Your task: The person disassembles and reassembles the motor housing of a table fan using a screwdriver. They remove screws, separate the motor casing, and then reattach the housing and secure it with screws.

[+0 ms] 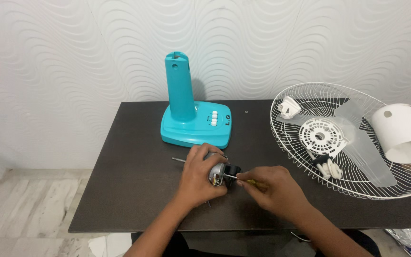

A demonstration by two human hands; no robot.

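On the dark table [134, 157], left hand [200, 173] clamps the fan motor [217, 172]; right hand [274, 188] pinches a yellow-handled screwdriver [243, 180]. Tip slippage risks stripping the screw or rolling the motor.

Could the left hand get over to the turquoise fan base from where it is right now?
Probably yes. The left hand is wrapped around the small motor, and the turquoise fan base stands just behind it on the dark table with nothing between. It would have to release the motor first.
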